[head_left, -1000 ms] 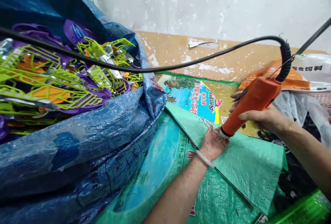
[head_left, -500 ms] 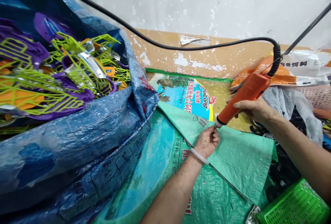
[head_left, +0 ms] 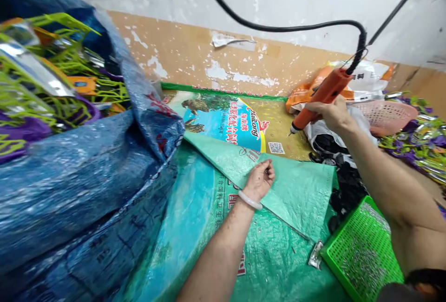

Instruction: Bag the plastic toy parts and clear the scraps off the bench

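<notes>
My right hand is wrapped round an orange electric screwdriver, raised over the gold part of a printed sack with its tip pointing down and left. A black cable runs from the tool's top end. Lower and to the left, my left hand, with a pale bangle at the wrist, is over the folded light-green sack flap. Its fingers are curled closed, and whatever they hold is hidden. A gap separates the screwdriver's tip from this hand.
A green basket of small metal screws sits at lower right, by black parts. A blue woven sack with purple, lime and orange plastic parts fills the left. A pink basket and more parts are at right, before a wall.
My right hand has lifted the screwdriver up and away from my left hand, where its tip had been. The view has swung right, showing more of the green basket.
</notes>
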Demonstrator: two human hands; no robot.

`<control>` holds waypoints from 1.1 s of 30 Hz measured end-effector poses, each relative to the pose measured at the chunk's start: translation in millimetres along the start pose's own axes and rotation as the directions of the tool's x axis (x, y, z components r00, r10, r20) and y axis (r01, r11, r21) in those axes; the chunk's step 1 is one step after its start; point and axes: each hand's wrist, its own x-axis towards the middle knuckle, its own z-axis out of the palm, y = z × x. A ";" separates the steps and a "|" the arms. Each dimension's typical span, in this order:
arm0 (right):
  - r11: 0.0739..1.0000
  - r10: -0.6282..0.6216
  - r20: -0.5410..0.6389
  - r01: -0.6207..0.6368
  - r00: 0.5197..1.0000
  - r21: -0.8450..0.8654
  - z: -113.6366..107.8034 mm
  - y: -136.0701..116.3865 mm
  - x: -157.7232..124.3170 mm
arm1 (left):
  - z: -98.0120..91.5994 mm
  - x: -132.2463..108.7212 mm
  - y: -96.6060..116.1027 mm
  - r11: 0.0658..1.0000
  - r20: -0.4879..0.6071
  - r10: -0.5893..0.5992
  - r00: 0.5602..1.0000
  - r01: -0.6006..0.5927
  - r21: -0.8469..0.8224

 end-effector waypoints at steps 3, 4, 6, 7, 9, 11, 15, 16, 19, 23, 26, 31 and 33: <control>0.997 0.003 -0.065 -0.008 0.998 -0.077 -5.1 19.2 11.1 | 0.2 -0.2 0.9 1.000 0.007 -0.006 1.000 0.006 0.016; 0.996 0.001 -0.082 -0.008 0.997 -0.085 -5.9 26.2 15.0 | 0.4 -0.4 1.1 1.000 0.007 -0.010 1.000 0.010 0.021; 0.995 0.004 -0.119 -0.016 0.993 -0.101 -6.8 38.7 22.4 | 0.8 -0.7 1.2 0.999 0.003 -0.015 1.000 0.015 0.032; 0.994 0.009 -0.140 -0.024 0.990 -0.109 -7.1 43.7 25.6 | 1.1 -0.9 1.3 0.999 -0.001 -0.015 1.000 0.015 0.036; 0.992 0.017 -0.181 -0.039 0.983 -0.122 -7.2 50.2 29.9 | 1.7 -1.1 1.6 0.999 -0.007 -0.012 1.000 0.012 0.043; 0.991 0.023 -0.198 -0.049 0.980 -0.125 -6.7 52.5 30.8 | 2.1 -1.2 1.9 0.999 -0.007 -0.010 1.000 0.011 0.048; 0.990 0.053 -0.143 -0.071 0.988 -0.122 -2.6 51.8 25.0 | 2.2 -1.2 2.1 0.999 -0.008 -0.013 1.000 0.013 0.053; 0.990 0.064 -0.124 -0.079 0.990 -0.120 -1.0 52.0 23.3 | 2.0 -1.2 2.2 0.998 -0.007 -0.012 1.000 0.013 0.054; 0.987 0.081 -0.074 -0.090 0.994 -0.132 3.0 56.1 21.6 | 1.3 -1.0 2.2 0.998 -0.003 -0.011 1.000 0.011 0.057; 0.981 0.070 -0.080 -0.083 0.994 -0.173 -0.4 67.4 27.2 | 0.8 -1.0 2.4 0.998 -0.011 -0.021 1.000 0.022 0.064; 0.975 0.041 -0.130 -0.068 0.991 -0.214 -15.5 75.9 32.8 | 0.7 -1.3 2.5 0.997 -0.004 -0.026 1.000 0.026 0.070; 0.943 0.005 -0.194 -0.069 0.981 -0.325 -57.4 79.2 41.4 | 0.1 -1.6 2.5 0.997 0.014 -0.027 1.000 0.026 0.067; 0.937 -0.015 -0.218 -0.063 0.976 -0.345 -71.4 75.6 44.5 | 0.3 -1.9 2.5 0.998 0.015 -0.029 0.999 0.028 0.061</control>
